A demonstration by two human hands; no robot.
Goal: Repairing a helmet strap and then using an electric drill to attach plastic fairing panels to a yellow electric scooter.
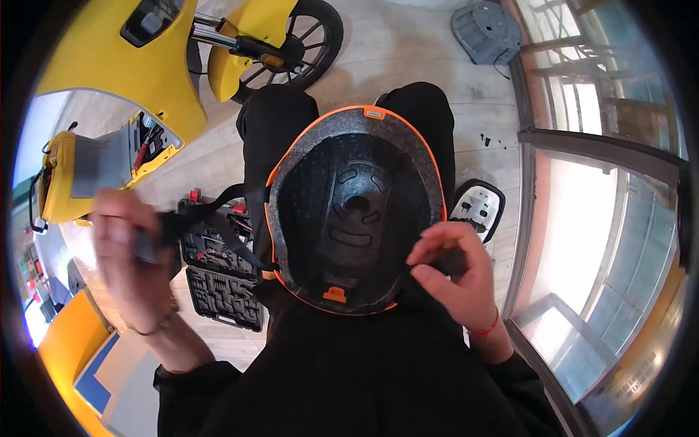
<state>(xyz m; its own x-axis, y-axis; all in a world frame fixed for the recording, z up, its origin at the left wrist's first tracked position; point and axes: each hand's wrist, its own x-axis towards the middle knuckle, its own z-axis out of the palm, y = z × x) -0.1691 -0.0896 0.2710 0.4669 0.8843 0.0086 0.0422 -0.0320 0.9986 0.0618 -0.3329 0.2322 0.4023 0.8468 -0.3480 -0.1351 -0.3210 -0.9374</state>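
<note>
An upturned helmet with orange edging, dark foam lining and an orange clip rests on my lap between my black-trousered knees. On the left, my left hand, slightly blurred, is closed on its black strap, pulled out from the helmet’s side; a dark buckle is partly hidden in the fingers. My right hand is at the helmet’s lower right edge, thumb and forefinger curved and slightly apart, with nothing clearly held between them; its other fingers are partly hidden.
A yellow two-wheeler stands upper left. An open black toolkit lies left of my legs. A white-and-black part, small screws and a grey moulded object lie on the right. Glass panels line the right side.
</note>
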